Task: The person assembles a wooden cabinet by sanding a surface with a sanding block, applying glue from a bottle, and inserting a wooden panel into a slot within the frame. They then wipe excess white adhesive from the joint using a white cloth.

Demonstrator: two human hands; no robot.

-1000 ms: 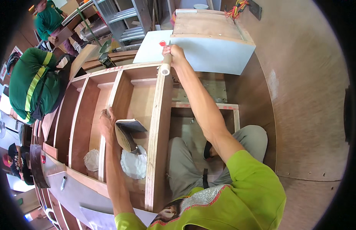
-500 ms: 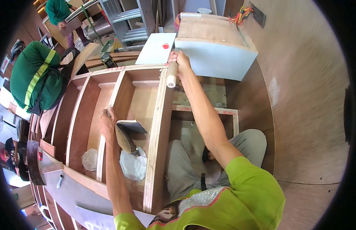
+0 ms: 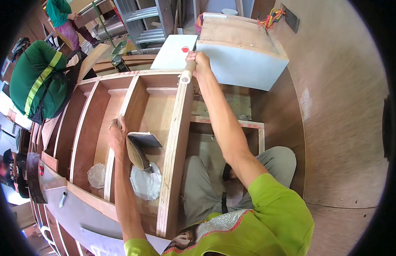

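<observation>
My right hand [image 3: 199, 63] is closed in a fist around a pale round stick [image 3: 187, 72]. Its blunt end points back toward me, over the far end of the thick plywood side rail [image 3: 174, 145]; the part beyond my fist is hidden. My left hand [image 3: 117, 134] grips the edge of a wooden divider [image 3: 129, 101] in the same open cabinet frame, thumb and fingers on either side. In the compartment beside it, a bent sheet of sandpaper [image 3: 137, 155], dark on one face and brown on the other, stands on a crumpled white wad [image 3: 146, 183].
A white-sided wooden box [image 3: 240, 64] and a white panel [image 3: 172, 53] stand beyond the frame. A curved plywood wall [image 3: 338, 119] rises at right, with loose wires [image 3: 272, 18]. A crouching person in green [image 3: 38, 81] is at left. An aluminium ladder [image 3: 144, 21] stands behind.
My right hand has shifted slightly up with the stick, whose end now lies over the rail's far end. My left hand keeps its hold on the divider. The view has turned a little.
</observation>
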